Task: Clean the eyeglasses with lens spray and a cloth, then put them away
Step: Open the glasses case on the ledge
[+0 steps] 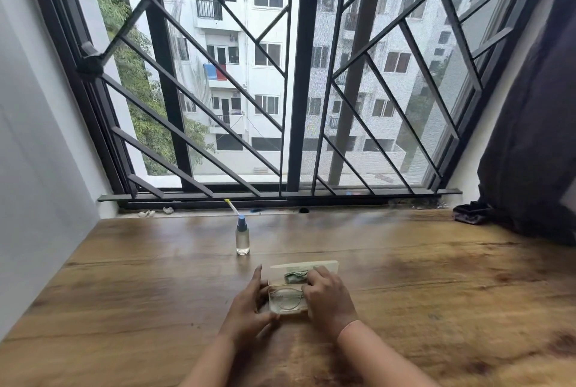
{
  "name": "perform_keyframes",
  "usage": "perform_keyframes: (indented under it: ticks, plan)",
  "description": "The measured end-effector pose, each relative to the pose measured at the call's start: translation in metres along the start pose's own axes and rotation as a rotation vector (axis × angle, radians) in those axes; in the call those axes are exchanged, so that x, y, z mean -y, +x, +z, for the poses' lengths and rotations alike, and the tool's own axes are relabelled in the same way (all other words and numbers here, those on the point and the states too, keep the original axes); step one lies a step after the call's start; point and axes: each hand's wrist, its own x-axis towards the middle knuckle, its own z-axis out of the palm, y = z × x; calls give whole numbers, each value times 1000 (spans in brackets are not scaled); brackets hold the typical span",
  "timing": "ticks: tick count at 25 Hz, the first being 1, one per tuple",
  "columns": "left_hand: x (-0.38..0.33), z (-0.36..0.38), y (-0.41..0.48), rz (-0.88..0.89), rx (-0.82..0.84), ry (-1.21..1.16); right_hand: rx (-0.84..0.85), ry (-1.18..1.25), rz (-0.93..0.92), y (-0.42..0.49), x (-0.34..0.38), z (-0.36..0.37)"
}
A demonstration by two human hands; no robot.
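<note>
A pale open eyeglass case (288, 314) lies on the wooden table (436, 277), its lid (324, 264) tipped back. Thin-framed eyeglasses (286, 295) rest in the case's base. A crumpled green cloth (294, 276) sits at the hinge side, against the lid. My left hand (246, 308) grips the case's left side, with its thumb at the front edge. My right hand (325, 296) curls over the right half of the case, fingers on the eyeglasses and hiding their right end. A clear spray bottle (242, 238) with a blue cap stands upright behind the case, untouched.
A barred window (293, 106) runs along the table's far edge. A white stick with a yellow tip (230, 206) leans on the sill behind the bottle. A dark curtain (530, 137) hangs at the right, its bunched end (470, 213) on the table corner. A white wall (37, 199) bounds the left.
</note>
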Motion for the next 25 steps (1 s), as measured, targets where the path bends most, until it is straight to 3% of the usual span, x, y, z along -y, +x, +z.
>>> perform_keyframes:
  ticks: [11,17,20,25]
  plan:
    - [-6,2,-3,-12,-19,-12,-66,1,-8,4,-2,-9]
    - [-14,8,-14,82,-129,36,-253,62,-43,-7,-7,-9]
    - [-15,9,-26,45,-294,73,-341,55,-50,-8,-8,-8]
    - [-10,4,-55,-155,-714,159,-418,98,-32,-6,1,-7]
